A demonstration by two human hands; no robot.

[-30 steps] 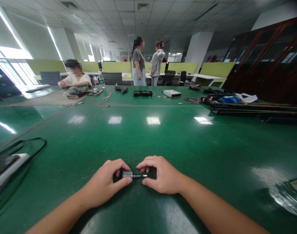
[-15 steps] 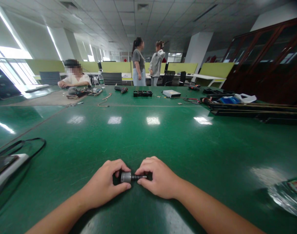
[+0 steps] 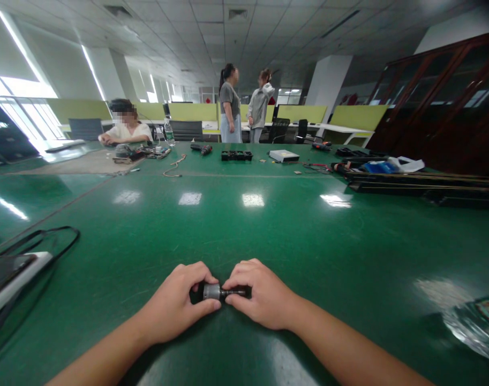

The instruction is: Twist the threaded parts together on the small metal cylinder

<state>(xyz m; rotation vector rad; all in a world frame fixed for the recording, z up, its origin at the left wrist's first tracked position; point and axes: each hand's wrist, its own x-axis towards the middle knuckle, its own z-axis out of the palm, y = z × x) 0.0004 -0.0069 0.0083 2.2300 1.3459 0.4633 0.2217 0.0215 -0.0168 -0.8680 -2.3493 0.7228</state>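
Low over the green table, in the near middle of the head view, is a small grey metal cylinder (image 3: 211, 291) that looks like a small motor, lying sideways. From its right end runs a thin dark shaft (image 3: 235, 292). My left hand (image 3: 174, 303) is closed on the cylinder, its thumb below and its fingers above. Around the shaft, my right hand (image 3: 264, 295) is closed, thumb and index finger pinching near the cylinder. The shaft's far end reaches into the shadow of the right palm. Between the two hands there is only a narrow gap.
A glass dish (image 3: 479, 327) stands at right on the green table (image 3: 244, 230). At left lie a phone-like device (image 3: 9, 273) and a black cable (image 3: 73, 236). Farther back are a power drill (image 3: 201, 148), a black part (image 3: 237, 155) and a white box (image 3: 284, 156). Several people are beyond.
My left hand has shifted slightly right with the cylinder, closer to my right hand. The shaft now reaches farther into the right hand, which has hardly moved.
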